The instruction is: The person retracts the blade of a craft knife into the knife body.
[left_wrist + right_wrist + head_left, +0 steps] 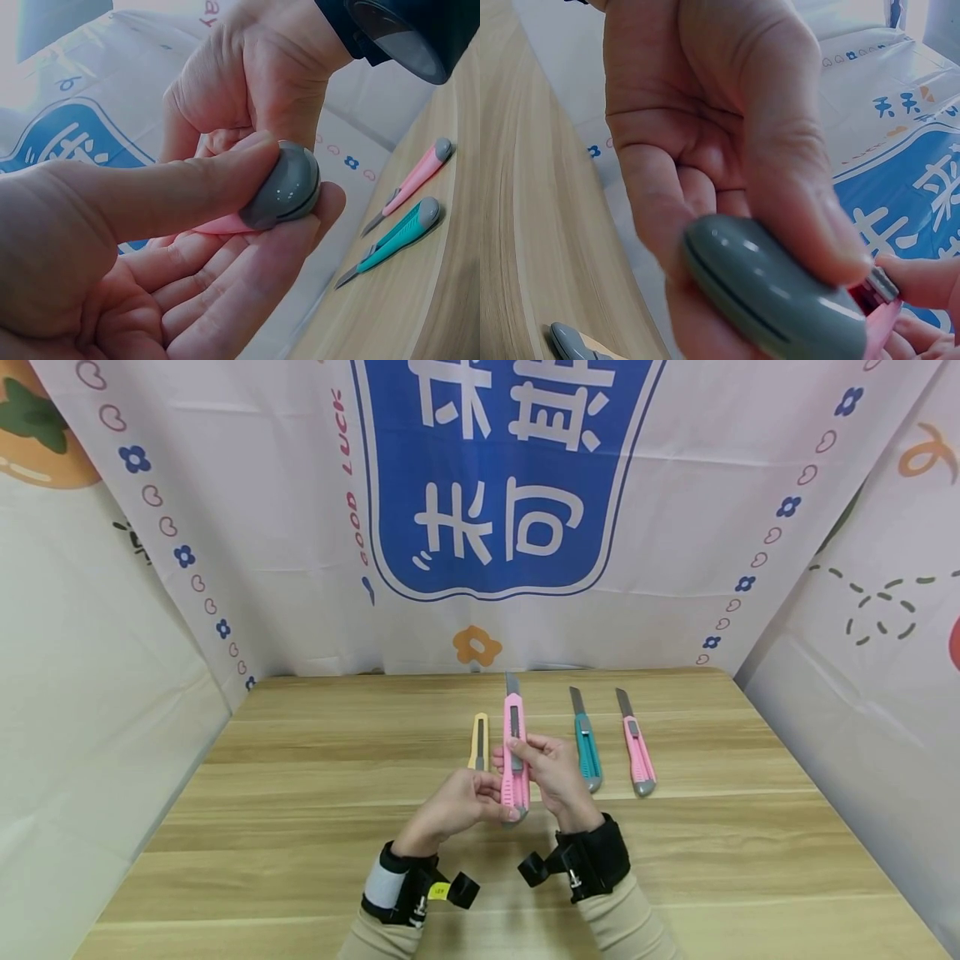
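A pink box cutter [514,789] stands nearly upright above the table, its grey blade [512,683] out at the top. My left hand [459,802] pinches its grey end cap [283,187] between thumb and fingers. Higher on the body, my right hand [555,768] grips the cutter, thumb at the grey slider [517,763]. In the right wrist view the left hand and end cap [772,285] fill the middle, and only part of the right hand [930,289] shows at the right edge. A yellow box cutter [480,735] lies just behind, partly hidden by the hands.
To the right on the wooden table [300,827] lie a teal box cutter [587,747] and a second pink box cutter [639,756], both with blades out and pointing away. A printed white cloth [300,568] hangs behind the table's far edge.
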A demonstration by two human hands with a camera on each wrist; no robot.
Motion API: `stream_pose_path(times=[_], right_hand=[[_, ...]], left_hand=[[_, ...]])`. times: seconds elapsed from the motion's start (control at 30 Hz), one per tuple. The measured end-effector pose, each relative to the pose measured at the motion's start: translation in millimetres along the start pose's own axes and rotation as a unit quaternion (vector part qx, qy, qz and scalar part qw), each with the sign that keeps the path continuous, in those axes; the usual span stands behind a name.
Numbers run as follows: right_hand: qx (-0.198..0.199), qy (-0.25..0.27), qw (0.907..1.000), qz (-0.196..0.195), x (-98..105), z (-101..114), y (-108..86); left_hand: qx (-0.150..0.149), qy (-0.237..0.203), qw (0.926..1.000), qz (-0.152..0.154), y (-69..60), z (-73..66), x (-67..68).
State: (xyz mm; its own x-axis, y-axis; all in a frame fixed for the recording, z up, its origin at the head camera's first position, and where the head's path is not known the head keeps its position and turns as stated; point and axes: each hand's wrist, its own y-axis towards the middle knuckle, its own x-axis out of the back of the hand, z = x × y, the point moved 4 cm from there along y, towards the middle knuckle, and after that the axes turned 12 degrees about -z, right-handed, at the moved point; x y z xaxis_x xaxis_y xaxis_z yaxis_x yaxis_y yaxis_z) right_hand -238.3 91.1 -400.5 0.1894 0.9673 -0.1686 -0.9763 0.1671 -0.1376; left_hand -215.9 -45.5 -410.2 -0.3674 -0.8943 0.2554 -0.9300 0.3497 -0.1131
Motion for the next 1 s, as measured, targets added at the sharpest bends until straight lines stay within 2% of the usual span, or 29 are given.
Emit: stream_pose_path(times=[0.33, 0.63, 0.77, 1.0], right_hand=[[-0.004, -0.006, 0.9999, 0.009, 1.5, 1.4, -1.5], [-0.002, 0.003, 0.9999, 0.010, 7.0, 3.8, 0.4], [-0.008, 0.005, 1.0000, 0.002, 5.7, 3.8, 0.4], [-0.037, -0.024, 0.9988, -0.022, 1.6, 0.4, -0.8]], left_hand=[[-0.008, 0.000, 1.0000, 0.002, 1.0, 1.4, 0.7], [-0.024, 0.024, 0.9990, 0.028, 2.5, 1.2, -2.2], [-0.026, 0.018, 0.9994, 0.010, 2.3, 0.9, -1.2], [0.005, 0.012, 0.9997, -0.022, 0.1, -0.5, 1.9]])
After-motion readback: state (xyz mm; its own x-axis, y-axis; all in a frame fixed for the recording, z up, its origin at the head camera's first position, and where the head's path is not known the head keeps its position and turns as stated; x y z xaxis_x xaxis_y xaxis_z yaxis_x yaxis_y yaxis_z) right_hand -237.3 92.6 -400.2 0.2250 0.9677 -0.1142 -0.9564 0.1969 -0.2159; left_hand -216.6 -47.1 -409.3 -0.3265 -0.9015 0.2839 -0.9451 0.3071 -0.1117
